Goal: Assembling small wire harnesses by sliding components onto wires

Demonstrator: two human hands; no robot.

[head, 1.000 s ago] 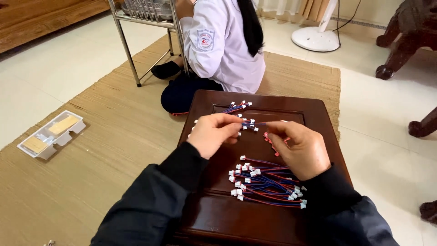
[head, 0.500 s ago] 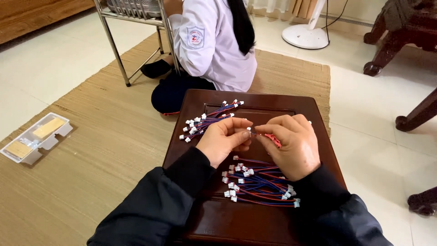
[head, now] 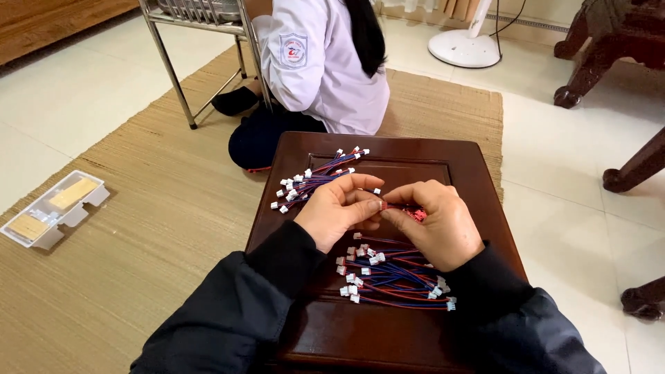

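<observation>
My left hand point(head: 337, 210) and my right hand point(head: 435, 221) meet over a small dark wooden table point(head: 415, 152), pinching between them a short red and blue wire lead with a white connector point(head: 390, 205). Behind my left hand lies a bundle of such leads point(head: 313, 181) with white plugs fanned out. A second loose pile of leads point(head: 391, 273) rests on the table just below my wrists. Both arms wear dark sleeves.
A person in a white shirt point(head: 318, 66) sits on the woven mat point(head: 138, 228) just beyond the table, back turned. A white plastic tray point(head: 54, 208) lies on the mat at left. A metal chair frame point(head: 194, 41), fan base point(head: 463, 47) and dark furniture legs point(head: 644, 166) stand around.
My hands drew closer together and slid slightly toward me; the far bundle of leads, earlier partly covered by my left hand, now lies exposed. The view has tilted down.
</observation>
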